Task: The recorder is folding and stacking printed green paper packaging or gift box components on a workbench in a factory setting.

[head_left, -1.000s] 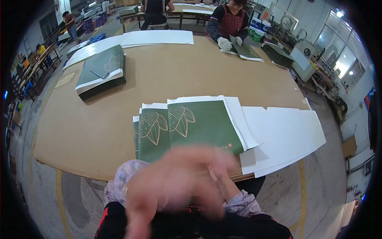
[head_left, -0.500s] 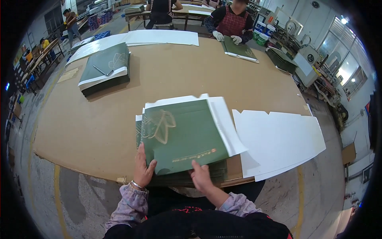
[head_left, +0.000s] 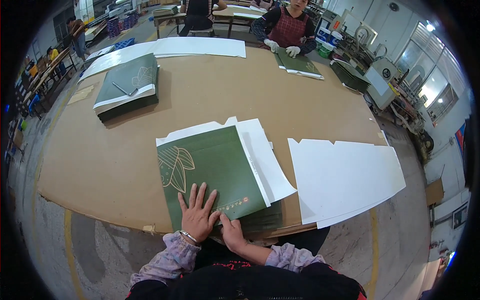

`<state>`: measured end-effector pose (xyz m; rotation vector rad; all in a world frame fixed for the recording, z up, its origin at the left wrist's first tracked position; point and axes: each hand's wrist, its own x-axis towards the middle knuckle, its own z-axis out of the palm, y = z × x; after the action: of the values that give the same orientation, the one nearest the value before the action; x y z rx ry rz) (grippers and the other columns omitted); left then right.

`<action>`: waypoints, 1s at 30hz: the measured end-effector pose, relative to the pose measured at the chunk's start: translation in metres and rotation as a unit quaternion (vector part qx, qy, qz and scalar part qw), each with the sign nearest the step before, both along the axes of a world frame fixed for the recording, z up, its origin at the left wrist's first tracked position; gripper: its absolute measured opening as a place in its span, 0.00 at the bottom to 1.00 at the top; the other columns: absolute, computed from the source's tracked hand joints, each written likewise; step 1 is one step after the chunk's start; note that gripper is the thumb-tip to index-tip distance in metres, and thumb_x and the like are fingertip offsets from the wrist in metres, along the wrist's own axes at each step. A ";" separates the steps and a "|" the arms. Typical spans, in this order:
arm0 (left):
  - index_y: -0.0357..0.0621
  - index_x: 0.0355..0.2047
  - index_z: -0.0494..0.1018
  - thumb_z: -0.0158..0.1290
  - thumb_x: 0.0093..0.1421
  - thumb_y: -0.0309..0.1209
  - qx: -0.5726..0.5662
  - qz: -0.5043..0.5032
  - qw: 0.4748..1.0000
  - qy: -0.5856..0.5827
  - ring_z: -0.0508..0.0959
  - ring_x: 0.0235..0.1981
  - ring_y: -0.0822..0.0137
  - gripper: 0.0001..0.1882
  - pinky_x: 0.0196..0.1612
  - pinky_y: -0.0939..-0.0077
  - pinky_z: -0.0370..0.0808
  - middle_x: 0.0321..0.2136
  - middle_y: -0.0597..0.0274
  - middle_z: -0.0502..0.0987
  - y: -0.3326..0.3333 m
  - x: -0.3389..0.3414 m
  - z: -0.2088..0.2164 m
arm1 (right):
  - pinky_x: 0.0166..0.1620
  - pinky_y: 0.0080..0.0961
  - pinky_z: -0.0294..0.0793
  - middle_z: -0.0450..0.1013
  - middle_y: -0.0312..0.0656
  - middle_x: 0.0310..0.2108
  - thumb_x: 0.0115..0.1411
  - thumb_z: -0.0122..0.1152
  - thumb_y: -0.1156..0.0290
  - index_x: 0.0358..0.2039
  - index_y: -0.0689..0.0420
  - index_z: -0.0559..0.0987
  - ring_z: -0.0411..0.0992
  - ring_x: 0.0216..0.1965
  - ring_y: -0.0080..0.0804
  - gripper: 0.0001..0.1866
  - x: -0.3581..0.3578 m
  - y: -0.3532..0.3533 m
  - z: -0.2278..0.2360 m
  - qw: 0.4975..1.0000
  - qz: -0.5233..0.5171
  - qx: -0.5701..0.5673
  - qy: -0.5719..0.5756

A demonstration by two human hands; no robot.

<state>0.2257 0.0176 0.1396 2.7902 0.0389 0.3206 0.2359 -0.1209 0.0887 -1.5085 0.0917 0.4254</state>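
Observation:
A flat green paper bag [head_left: 220,160] with gold leaf line art lies in front of me, slightly turned, with white paper flaps [head_left: 265,160] showing along its far and right sides. My left hand [head_left: 198,219] rests flat on its lower part, fingers spread. At the near edge, my right hand [head_left: 232,234] is closed with the thumb on top, pinching the bag; its other fingers are partly hidden. Under the bag's right corner shows a stack of dark green pieces [head_left: 270,218] at the table edge.
White notched sheets [head_left: 347,180] lie to the right. At the left stands a green stack [head_left: 112,82] with a pen-like tool [head_left: 124,89] on top. Across the brown table [head_left: 240,95], a co-worker's gloved hands [head_left: 292,51] touch another green bag [head_left: 302,66]. More white sheets [head_left: 200,46] line the far edge.
The green bag has come down and shifted left, its lower left corner now nearer me. My left hand has moved from its left edge onto its surface; my right hand has slid left along the near edge.

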 end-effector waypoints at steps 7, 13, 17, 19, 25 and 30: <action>0.54 0.62 0.61 0.45 0.58 0.58 0.034 -0.025 0.999 0.009 0.49 0.68 0.49 0.36 0.64 0.35 0.33 0.66 0.53 0.53 -0.001 -0.009 -0.008 | 0.54 0.34 0.68 0.70 0.42 0.51 0.66 0.51 0.70 0.50 0.59 0.70 0.69 0.52 0.32 0.13 0.022 -0.037 0.030 0.956 -0.018 0.224 0.187; 0.53 0.62 0.61 0.40 0.58 0.63 0.040 -0.089 0.995 0.030 0.49 0.67 0.47 0.39 0.64 0.34 0.35 0.65 0.53 0.54 0.004 -0.011 -0.002 | 0.56 0.37 0.68 0.69 0.41 0.52 0.67 0.48 0.69 0.55 0.56 0.67 0.69 0.52 0.34 0.17 0.021 -0.041 0.027 0.947 -0.051 0.268 0.167; 0.53 0.63 0.60 0.41 0.56 0.65 0.036 -0.145 0.989 -0.002 0.49 0.67 0.47 0.41 0.64 0.33 0.37 0.66 0.55 0.54 0.011 -0.001 -0.003 | 0.41 0.29 0.72 0.71 0.37 0.44 0.68 0.47 0.62 0.53 0.54 0.71 0.70 0.43 0.27 0.16 0.016 -0.022 0.013 0.962 -0.082 0.238 0.103; 0.52 0.65 0.57 0.39 0.57 0.66 -0.055 -0.194 0.979 -0.013 0.50 0.68 0.49 0.43 0.64 0.34 0.36 0.66 0.54 0.54 -0.003 0.013 0.006 | 0.32 0.27 0.69 0.72 0.34 0.33 0.68 0.49 0.59 0.44 0.56 0.76 0.69 0.32 0.23 0.15 0.019 -0.019 0.009 0.950 -0.061 0.270 0.144; 0.53 0.66 0.53 0.36 0.57 0.67 -0.095 -0.238 0.967 0.015 0.51 0.68 0.52 0.44 0.65 0.39 0.38 0.67 0.55 0.52 -0.025 0.020 -0.022 | 0.40 0.29 0.73 0.74 0.41 0.36 0.68 0.47 0.61 0.47 0.63 0.73 0.72 0.37 0.27 0.17 0.035 -0.053 -0.001 0.944 -0.049 0.277 0.173; 0.49 0.62 0.61 0.47 0.55 0.63 0.031 -0.222 0.975 -0.010 0.58 0.62 0.51 0.42 0.64 0.40 0.45 0.59 0.49 0.61 -0.036 0.010 -0.007 | 0.54 0.34 0.73 0.71 0.51 0.50 0.70 0.44 0.64 0.57 0.67 0.64 0.71 0.52 0.37 0.23 0.050 -0.133 0.061 0.987 -0.029 0.158 0.016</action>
<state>0.2355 -0.0185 0.1328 2.7535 -0.5985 0.2376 0.2860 -0.2534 0.1495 -1.1836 0.0880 0.3971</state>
